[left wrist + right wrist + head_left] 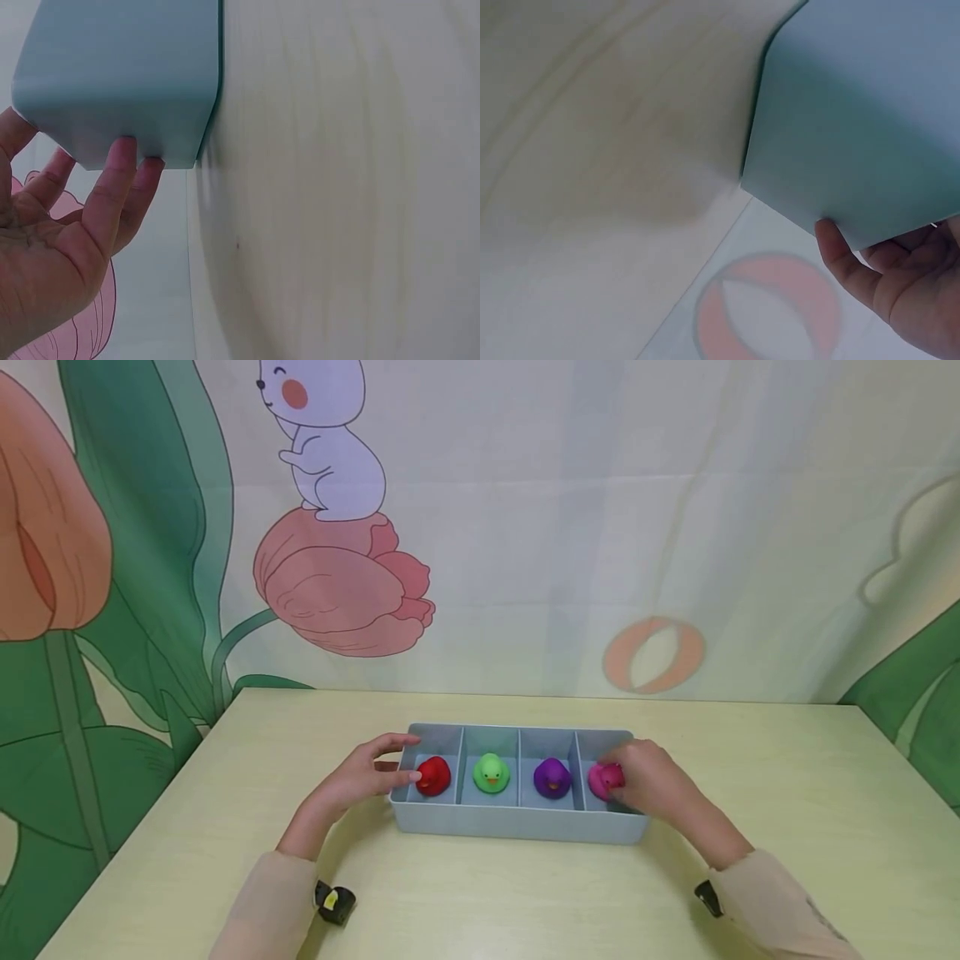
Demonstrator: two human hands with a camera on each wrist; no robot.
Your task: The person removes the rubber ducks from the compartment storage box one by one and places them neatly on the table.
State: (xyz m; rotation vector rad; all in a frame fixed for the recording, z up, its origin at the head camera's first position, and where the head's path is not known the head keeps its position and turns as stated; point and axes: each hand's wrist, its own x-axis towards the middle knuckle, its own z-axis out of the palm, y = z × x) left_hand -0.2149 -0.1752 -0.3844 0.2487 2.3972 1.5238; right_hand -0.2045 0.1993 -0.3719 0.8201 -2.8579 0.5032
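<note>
A long grey-blue box [517, 823] with dividers stands on the table, one small rubber duck in each compartment. From left to right sit a red duck [434, 776], a green duck [491, 774], a purple duck [552, 779] and a pink duck [602, 781]. My left hand [358, 774] grips the box's left end, thumb over the rim beside the red duck. Its other fingers [112, 184] touch the outer end wall. At the right end, my right hand [654, 777] reaches over the rim and pinches the pink duck, partly hiding it. One finger [840, 255] touches the end wall outside.
The pale wooden table [510, 893] runs back to a hanging cloth [525, 543] printed with flowers and a white animal. Black wrist devices [336, 904] show below both sleeves.
</note>
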